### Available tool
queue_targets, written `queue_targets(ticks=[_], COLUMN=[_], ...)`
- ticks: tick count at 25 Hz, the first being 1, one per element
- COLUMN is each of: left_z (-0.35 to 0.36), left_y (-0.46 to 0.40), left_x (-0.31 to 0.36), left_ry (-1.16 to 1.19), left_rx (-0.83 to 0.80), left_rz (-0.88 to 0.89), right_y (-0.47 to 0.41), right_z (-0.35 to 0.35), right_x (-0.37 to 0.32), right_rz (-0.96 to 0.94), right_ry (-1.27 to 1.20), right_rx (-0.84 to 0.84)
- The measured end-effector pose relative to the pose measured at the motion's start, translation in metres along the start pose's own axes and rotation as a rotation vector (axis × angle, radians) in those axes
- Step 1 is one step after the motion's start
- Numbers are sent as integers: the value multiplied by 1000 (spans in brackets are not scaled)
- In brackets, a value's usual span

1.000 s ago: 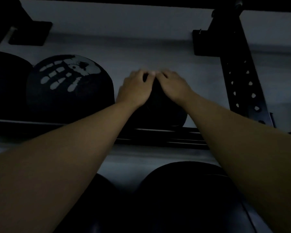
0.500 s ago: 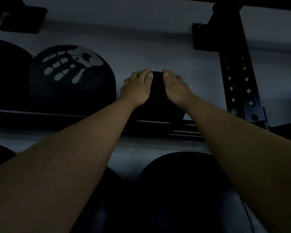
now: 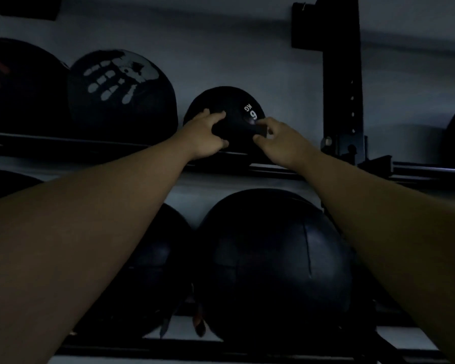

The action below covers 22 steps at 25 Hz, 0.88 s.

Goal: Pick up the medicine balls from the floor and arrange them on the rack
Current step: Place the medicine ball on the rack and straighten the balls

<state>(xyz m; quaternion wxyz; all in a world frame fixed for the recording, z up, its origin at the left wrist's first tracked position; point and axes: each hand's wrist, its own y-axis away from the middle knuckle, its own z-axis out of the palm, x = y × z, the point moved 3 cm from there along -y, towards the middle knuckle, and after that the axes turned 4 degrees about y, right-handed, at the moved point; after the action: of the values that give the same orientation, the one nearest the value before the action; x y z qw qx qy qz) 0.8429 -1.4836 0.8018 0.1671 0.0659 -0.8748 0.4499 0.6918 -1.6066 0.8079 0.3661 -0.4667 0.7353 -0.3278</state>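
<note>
Light very dim; head view looks up at a black rack (image 3: 63, 143) against a pale wall (image 3: 234, 48); small medicine ball (image 3: 229, 106) sits on the upper rail, marked "6 KG" in white, the print upside down; left hand (image 3: 205, 137) lies against the ball's lower left face, fingers (image 3: 216, 116) spread over the surface, thumb low near the rail; right hand (image 3: 279, 140) touches the lower right face, fingertips just under the number; both hands rest loosely curled on the ball, neither clenched; whether they bear its weight, cannot tell; handprint ball (image 3: 121, 93), larger, black with a pale hand graphic, stands just beside the small one on its left, on the same rail; a further dark ball (image 3: 19, 88) with faint red stripes touches the handprint ball at far left; black perforated upright (image 3: 342, 74) rises to the right of the small ball, with a bracket at its foot; on the lower shelf, large seamed ball (image 3: 273, 264) sits between the 2 forearms, with another dark ball (image 3: 153, 271) just beside it on the left, partly hidden by the left forearm; curved dark shape at the far right edge, too dim to identify.
</note>
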Motion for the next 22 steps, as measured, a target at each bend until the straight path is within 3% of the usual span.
queue_targets(ticks=[4, 8, 13, 22], left_z=[39, 92, 132, 149], left_y=[71, 119, 155, 115], left_x=[27, 30, 16, 2], left_ry=[120, 128, 237, 266], left_rx=[-20, -58, -95, -32], left_rz=[-58, -293, -567, -569], right_y=[71, 141, 172, 146], right_z=[-12, -2, 8, 28], right_x=[31, 74, 97, 106], right_rz=[38, 163, 237, 432], right_ry=[-10, 153, 104, 40], right_rx=[-84, -214, -248, -145])
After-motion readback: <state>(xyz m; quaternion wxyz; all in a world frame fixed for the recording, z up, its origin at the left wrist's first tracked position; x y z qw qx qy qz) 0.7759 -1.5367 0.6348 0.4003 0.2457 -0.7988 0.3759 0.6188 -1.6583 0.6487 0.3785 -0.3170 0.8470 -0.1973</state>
